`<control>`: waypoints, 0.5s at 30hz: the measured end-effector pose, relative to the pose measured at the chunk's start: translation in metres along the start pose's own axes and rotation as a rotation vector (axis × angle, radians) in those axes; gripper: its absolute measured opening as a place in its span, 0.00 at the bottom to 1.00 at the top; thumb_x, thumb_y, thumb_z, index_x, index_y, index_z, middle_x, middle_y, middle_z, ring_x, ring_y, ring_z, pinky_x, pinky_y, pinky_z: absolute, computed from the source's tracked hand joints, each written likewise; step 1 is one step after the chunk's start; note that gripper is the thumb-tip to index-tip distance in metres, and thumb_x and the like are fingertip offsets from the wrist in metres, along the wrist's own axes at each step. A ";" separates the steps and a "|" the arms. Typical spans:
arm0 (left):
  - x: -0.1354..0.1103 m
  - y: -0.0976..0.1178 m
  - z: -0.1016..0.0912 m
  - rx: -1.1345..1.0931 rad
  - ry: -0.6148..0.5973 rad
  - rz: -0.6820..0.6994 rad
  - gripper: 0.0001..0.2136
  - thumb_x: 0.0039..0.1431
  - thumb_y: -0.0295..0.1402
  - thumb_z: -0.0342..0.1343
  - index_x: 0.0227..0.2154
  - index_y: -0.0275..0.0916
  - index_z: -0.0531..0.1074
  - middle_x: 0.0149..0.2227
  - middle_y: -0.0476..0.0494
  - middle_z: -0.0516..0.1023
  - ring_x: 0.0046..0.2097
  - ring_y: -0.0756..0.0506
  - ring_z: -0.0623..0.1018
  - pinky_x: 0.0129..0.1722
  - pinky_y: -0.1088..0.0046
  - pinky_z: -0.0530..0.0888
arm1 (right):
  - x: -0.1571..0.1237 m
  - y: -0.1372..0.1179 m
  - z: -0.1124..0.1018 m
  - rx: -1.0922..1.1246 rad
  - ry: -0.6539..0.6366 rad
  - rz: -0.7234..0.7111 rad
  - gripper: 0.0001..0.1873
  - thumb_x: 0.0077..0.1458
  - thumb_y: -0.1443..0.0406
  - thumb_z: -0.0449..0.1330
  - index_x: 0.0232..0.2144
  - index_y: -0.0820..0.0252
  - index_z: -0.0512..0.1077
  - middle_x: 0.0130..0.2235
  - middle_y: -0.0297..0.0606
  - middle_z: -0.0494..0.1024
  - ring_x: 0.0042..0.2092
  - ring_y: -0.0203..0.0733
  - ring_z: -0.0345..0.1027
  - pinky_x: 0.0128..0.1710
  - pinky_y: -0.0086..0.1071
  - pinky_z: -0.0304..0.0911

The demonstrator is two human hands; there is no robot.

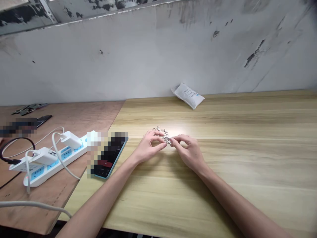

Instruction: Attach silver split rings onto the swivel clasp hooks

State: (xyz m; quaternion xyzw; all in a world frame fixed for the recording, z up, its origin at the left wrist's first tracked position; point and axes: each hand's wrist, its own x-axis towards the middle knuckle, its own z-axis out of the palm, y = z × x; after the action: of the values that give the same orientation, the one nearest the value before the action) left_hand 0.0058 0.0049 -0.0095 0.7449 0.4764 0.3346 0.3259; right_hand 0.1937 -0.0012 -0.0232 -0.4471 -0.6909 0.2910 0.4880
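I'm pinching metal clasps (165, 136) with left hand (148, 147) and right hand (187, 151), pale wooden table (235, 172) underneath (scuffed wall (148, 59) beyond).

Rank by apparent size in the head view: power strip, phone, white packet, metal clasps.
1. power strip, clearly largest.
2. phone.
3. white packet, looks near phone size but lies farther from the camera, so 2 and 3 are unsure.
4. metal clasps, smallest.
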 end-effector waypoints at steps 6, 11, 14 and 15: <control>0.001 -0.002 0.003 0.026 0.060 0.020 0.05 0.57 0.37 0.61 0.31 0.44 0.79 0.47 0.44 0.76 0.55 0.41 0.70 0.60 0.55 0.64 | -0.001 -0.002 0.001 0.017 -0.004 0.012 0.11 0.58 0.63 0.59 0.25 0.57 0.76 0.28 0.34 0.79 0.33 0.40 0.71 0.39 0.34 0.61; 0.003 0.000 0.002 0.026 0.114 0.049 0.03 0.56 0.34 0.62 0.33 0.43 0.79 0.45 0.43 0.78 0.53 0.41 0.72 0.58 0.54 0.65 | -0.001 -0.003 0.000 0.003 -0.012 0.005 0.11 0.59 0.63 0.59 0.25 0.57 0.76 0.27 0.33 0.79 0.32 0.39 0.71 0.39 0.34 0.60; 0.003 0.002 0.000 0.018 0.138 0.049 0.04 0.57 0.35 0.61 0.33 0.43 0.79 0.44 0.43 0.79 0.53 0.41 0.72 0.58 0.53 0.65 | -0.001 -0.004 0.000 -0.003 -0.021 0.005 0.12 0.59 0.63 0.59 0.24 0.57 0.75 0.27 0.33 0.79 0.33 0.39 0.71 0.39 0.34 0.60; 0.003 0.003 0.000 0.006 0.141 0.042 0.04 0.57 0.35 0.61 0.33 0.43 0.79 0.44 0.43 0.79 0.53 0.41 0.72 0.58 0.53 0.65 | -0.001 -0.004 -0.001 -0.007 -0.023 0.004 0.12 0.59 0.63 0.59 0.24 0.57 0.75 0.27 0.33 0.79 0.33 0.40 0.71 0.38 0.34 0.59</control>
State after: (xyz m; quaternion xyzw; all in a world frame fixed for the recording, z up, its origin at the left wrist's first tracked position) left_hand 0.0078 0.0064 -0.0068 0.7303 0.4833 0.3917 0.2822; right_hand 0.1931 -0.0037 -0.0201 -0.4467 -0.6965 0.2949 0.4780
